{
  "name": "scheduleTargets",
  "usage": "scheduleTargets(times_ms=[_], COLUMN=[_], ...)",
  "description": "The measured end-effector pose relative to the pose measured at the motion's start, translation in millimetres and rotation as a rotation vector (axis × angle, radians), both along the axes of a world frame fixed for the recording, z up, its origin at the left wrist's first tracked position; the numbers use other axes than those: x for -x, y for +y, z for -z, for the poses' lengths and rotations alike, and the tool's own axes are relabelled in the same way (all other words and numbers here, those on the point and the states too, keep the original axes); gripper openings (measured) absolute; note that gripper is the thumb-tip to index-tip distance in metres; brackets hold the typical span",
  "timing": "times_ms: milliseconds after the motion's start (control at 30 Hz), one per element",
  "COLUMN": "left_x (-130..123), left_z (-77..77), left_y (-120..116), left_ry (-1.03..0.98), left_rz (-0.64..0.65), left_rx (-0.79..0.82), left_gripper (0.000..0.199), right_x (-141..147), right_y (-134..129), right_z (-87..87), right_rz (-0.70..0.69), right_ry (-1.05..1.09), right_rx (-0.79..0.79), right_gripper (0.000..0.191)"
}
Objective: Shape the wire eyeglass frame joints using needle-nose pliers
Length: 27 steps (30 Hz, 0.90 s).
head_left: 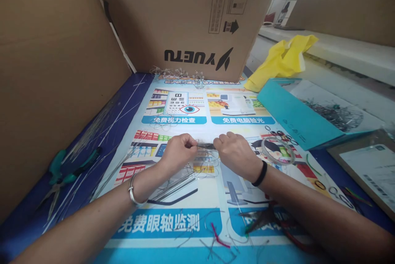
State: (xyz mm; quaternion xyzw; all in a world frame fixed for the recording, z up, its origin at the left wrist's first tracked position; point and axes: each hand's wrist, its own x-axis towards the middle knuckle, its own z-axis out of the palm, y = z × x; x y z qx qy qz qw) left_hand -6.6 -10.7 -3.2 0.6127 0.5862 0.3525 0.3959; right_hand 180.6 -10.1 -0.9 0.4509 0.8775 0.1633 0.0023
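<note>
Over the middle of the printed poster, my left hand pinches one end of a thin dark wire piece. My right hand is closed round its other end, palm down, with a black band at the wrist. The wire piece runs level between the two hands, its exact form blurred. Below my left hand lies a bundle of straight grey wires. Thin wire loops lie under and between the hands. A clear round ring rests right of my right hand.
Teal-handled pliers lie at the left by loose wires. Scissors lie partly under my right forearm. A blue box with wire pieces and a yellow bag are at right. Cardboard stands at the back.
</note>
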Motion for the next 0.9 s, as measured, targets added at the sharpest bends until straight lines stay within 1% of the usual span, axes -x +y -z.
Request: scheduleTargets(times_ms=[167, 300, 567, 700, 900], left_x=[0.3, 0.9, 2.9, 5.1, 8.3], left_z=[-0.1, 2.4, 8.3, 7.4, 2.2], left_y=[0.8, 1.4, 2.8, 4.5, 2.9], left_ry=[-0.001, 0.001, 0.000, 0.040, 0.135], left_rz=[0.007, 0.015, 0.039, 0.106, 0.204], left_rx=[0.003, 0.004, -0.024, 0.001, -0.043], left_gripper=[0.002, 0.003, 0.002, 0.003, 0.003], right_x=[-0.9, -1.5, -2.1, -2.3, -3.8], right_y=[1.4, 2.4, 3.8, 4.7, 4.1], right_z=[1.0, 1.5, -0.5, -1.5, -3.9], right_rz=[-0.015, -0.020, -0.030, -0.046, -0.056], right_ry=[0.012, 0.015, 0.011, 0.011, 0.012], right_rx=[0.013, 0.010, 0.058, 0.067, 0.060], right_gripper=[0.013, 0.013, 0.013, 0.012, 0.011])
